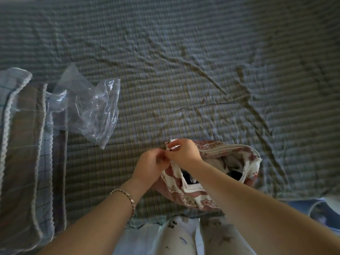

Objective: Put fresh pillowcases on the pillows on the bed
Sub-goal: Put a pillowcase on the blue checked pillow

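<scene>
A pink floral pillowcase (211, 181) with a white-banded opening lies near the front edge of the bed (184, 70). Its mouth gapes open and shows grey and dark material inside, possibly a pillow. My left hand (150, 167) and my right hand (184, 151) meet at the left corner of the opening. Both pinch the white edge of the pillowcase there. A plaid pillow (24, 153) with lace trim lies at the left edge of the bed.
A crumpled clear plastic bag (88, 107) lies beside the plaid pillow. The bed is covered by a wrinkled grey checked sheet. My legs in patterned trousers (184, 236) stand against the bed's front edge. Blue fabric (316, 208) shows at the lower right.
</scene>
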`<action>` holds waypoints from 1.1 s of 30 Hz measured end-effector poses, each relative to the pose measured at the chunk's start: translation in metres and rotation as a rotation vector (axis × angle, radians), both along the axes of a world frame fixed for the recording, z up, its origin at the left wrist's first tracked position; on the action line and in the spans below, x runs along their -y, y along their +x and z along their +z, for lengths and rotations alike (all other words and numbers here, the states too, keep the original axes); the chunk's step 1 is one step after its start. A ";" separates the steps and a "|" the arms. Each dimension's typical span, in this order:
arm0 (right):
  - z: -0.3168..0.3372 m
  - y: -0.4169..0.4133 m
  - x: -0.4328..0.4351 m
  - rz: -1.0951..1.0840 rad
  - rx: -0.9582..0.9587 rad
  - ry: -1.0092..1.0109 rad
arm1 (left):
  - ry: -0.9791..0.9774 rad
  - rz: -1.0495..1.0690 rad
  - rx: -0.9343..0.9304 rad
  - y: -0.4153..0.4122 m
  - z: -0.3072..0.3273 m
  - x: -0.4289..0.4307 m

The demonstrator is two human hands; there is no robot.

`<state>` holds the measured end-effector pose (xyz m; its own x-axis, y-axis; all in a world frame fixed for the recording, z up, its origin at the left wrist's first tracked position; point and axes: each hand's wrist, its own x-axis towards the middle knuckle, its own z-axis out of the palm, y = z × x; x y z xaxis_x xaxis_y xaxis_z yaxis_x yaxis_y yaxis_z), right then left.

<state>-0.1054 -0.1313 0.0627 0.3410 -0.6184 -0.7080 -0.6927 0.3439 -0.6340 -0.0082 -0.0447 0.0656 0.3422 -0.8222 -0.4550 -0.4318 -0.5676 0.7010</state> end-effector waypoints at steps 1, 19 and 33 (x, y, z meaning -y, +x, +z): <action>-0.001 -0.001 -0.001 -0.010 0.022 0.002 | -0.006 -0.018 0.030 0.002 0.000 0.001; -0.043 -0.068 -0.008 -0.222 -0.124 -0.036 | 0.075 -0.440 0.548 0.008 -0.025 -0.013; -0.071 -0.186 0.049 -0.273 -0.476 -0.149 | 0.160 -0.464 0.510 -0.014 -0.030 0.025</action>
<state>-0.2918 -0.1802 -0.0087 -0.1808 -0.7441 -0.6432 -0.8122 0.4818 -0.3290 -0.0224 -0.0696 0.0356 0.1751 -0.8710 -0.4589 -0.9066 -0.3245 0.2699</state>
